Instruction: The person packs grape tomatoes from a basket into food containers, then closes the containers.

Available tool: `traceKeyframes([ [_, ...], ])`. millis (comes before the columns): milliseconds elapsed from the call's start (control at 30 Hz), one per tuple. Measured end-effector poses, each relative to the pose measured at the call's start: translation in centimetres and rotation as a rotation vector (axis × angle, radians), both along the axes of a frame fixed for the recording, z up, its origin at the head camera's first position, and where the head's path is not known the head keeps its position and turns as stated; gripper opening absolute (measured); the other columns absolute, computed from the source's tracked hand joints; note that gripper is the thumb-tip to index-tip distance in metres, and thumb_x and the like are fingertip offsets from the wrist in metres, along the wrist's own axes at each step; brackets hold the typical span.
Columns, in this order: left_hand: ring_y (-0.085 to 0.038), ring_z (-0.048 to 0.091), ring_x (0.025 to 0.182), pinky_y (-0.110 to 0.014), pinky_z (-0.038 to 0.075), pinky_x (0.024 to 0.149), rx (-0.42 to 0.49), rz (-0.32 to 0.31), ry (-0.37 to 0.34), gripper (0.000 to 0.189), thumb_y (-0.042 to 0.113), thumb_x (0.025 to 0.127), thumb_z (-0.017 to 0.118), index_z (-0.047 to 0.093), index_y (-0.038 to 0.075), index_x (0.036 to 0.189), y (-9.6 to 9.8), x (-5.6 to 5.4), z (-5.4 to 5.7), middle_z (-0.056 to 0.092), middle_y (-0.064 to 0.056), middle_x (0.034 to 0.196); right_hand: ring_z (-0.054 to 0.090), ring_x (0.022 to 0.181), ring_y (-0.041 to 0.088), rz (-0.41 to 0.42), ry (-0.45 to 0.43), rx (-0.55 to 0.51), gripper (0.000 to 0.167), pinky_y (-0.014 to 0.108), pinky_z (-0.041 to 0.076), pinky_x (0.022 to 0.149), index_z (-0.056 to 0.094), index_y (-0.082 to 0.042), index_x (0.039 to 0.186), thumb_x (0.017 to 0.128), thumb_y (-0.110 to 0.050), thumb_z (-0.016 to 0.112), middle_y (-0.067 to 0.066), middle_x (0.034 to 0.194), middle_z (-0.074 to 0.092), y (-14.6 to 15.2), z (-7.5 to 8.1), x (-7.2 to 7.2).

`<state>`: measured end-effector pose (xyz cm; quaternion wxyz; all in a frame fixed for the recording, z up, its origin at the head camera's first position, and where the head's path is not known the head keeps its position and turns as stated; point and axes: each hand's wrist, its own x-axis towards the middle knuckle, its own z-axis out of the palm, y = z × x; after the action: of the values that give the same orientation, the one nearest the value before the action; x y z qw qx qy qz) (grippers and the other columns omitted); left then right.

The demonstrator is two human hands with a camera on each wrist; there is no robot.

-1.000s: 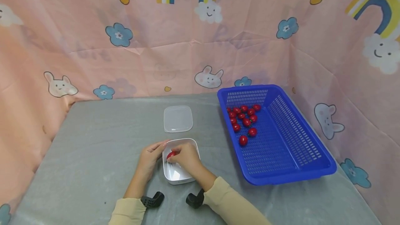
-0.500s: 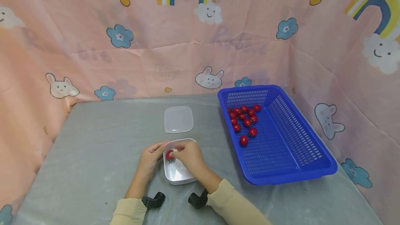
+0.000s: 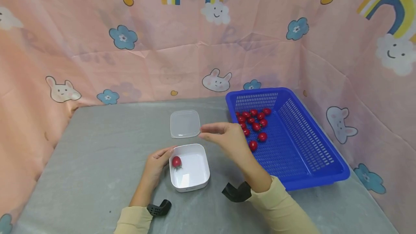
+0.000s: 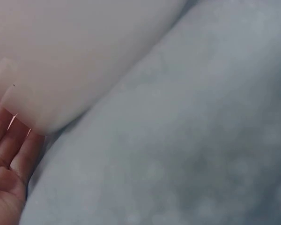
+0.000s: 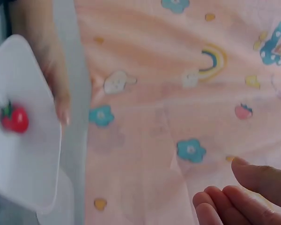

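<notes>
A white square food container (image 3: 195, 170) stands on the table with one cherry tomato (image 3: 176, 161) inside, near its left wall. My left hand (image 3: 155, 165) rests against the container's left side, thumb at the rim. In the left wrist view its fairly straight fingers (image 4: 11, 140) touch the outer wall. Between the container and a blue basket, my right hand (image 3: 232, 142) is raised with nothing in it. The right wrist view shows a gap between its thumb (image 5: 260, 178) and loosely bent fingers. Green leaves top the tomato in that view.
The blue plastic basket (image 3: 292, 183) stands at the right, with several cherry tomatoes (image 3: 256, 127) along its left side. A translucent square lid (image 3: 185, 124) lies behind the container. A pink patterned cloth (image 3: 146, 64) rises behind the grey-covered table (image 3: 104, 154).
My right hand has let go of the cherry tomato inside the container and moved up and right, out of it, towards the basket. The left hand has stayed at the container's side.
</notes>
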<state>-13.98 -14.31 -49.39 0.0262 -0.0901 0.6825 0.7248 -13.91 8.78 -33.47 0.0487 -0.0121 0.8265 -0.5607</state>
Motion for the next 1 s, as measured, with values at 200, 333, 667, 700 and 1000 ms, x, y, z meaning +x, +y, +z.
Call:
traceKeyframes([
  [200,0.003,0.065,0.098,-0.017,0.052,0.087,0.012,0.002,0.002,0.031,0.014,0.095,0.065,0.069,-0.008,0.117,-0.1,0.0,-0.1,0.075,0.011,0.102,0.065,0.117,0.021,-0.029,-0.008,0.015,0.033,0.045,0.049,0.103,0.077,-0.011,0.111,0.083,-0.029,0.08,0.006,0.113,0.076,3.7,0.5,-1.3],
  [333,0.003,0.065,0.098,-0.017,0.052,0.087,-0.011,0.003,-0.002,0.032,0.014,0.095,0.064,0.068,-0.008,0.118,-0.1,0.0,-0.1,0.075,0.01,0.102,0.061,0.122,0.024,-0.059,-0.045,0.071,0.041,0.046,0.047,0.105,0.074,-0.011,0.116,0.085,-0.037,0.078,0.008,0.121,0.072,6.1,0.3,-2.3],
  [667,0.004,0.064,0.098,-0.017,0.051,0.087,-0.022,0.001,-0.005,0.034,0.014,0.095,0.064,0.066,-0.009,0.12,-0.2,0.0,-0.1,0.075,0.01,0.103,0.059,0.126,0.033,-0.128,-0.166,0.118,0.056,0.052,0.038,0.114,0.061,0.0,0.133,0.091,-0.037,0.071,0.021,0.141,0.057,11.7,-1.9,-5.6],
  [700,0.004,0.064,0.098,-0.017,0.051,0.087,-0.02,0.002,-0.004,0.033,0.013,0.095,0.064,0.066,-0.009,0.12,-0.2,-0.1,-0.1,0.075,0.009,0.104,0.063,0.121,0.028,-0.127,-0.177,0.105,0.058,0.05,0.038,0.114,0.06,0.002,0.134,0.092,-0.036,0.071,0.022,0.141,0.056,12.2,-2.2,-5.9],
  [1000,0.004,0.064,0.099,-0.016,0.051,0.087,-0.043,-0.002,-0.015,0.033,0.014,0.096,0.064,0.067,-0.008,0.119,-0.1,-0.1,0.0,0.074,-0.005,0.115,0.061,0.123,0.027,-0.093,-0.275,0.121,0.069,0.06,0.022,0.118,0.049,0.006,0.142,0.094,-0.04,0.067,0.026,0.147,0.047,16.7,-4.5,-8.2],
])
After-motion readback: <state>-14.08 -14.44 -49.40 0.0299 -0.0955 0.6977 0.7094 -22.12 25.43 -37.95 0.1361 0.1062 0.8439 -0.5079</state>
